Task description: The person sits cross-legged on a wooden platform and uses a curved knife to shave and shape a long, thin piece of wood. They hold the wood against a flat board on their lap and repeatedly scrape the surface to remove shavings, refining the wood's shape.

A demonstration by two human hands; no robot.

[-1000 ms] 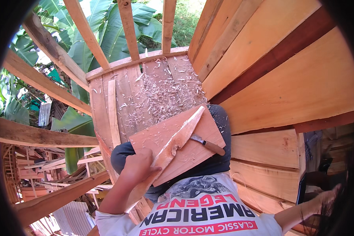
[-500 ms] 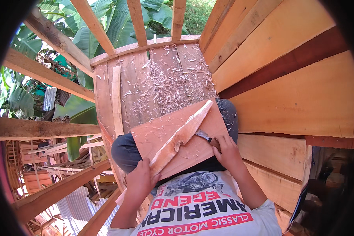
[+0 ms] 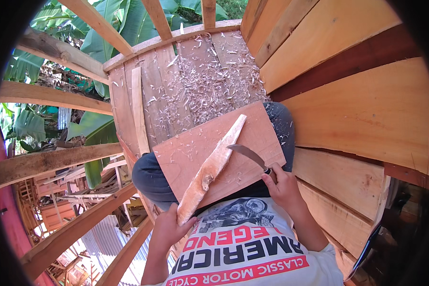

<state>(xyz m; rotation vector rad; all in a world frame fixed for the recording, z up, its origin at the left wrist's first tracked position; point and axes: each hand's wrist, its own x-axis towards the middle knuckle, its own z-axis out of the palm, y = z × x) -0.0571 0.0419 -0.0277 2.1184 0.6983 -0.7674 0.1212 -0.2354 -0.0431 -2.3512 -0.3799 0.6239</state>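
A long, pale carved piece of wood (image 3: 211, 168), tapered at its far end and with a knob midway, lies slantwise over a flat reddish board (image 3: 181, 152) on my lap. My left hand (image 3: 170, 226) is closed round its near end. In my right hand (image 3: 281, 186) is the handle of a knife with a curved dark blade (image 3: 249, 155). The blade points left and its tip is at the right edge of the carved wood; whether it touches cannot be made out. A few small shavings lie on the board.
Curled shavings (image 3: 209, 71) cover much of the plank floor (image 3: 152, 90) ahead. A loose wooden strip (image 3: 139, 109) lies at the left. Slatted rails (image 3: 57, 155) surround the left and front, and a plank wall (image 3: 357, 109) rises close on the right. Banana leaves hang outside.
My right hand has drawn back a little to the right, baring the curved blade. The carved wood has shifted slightly left and toward me, with my left hand still holding its near end.
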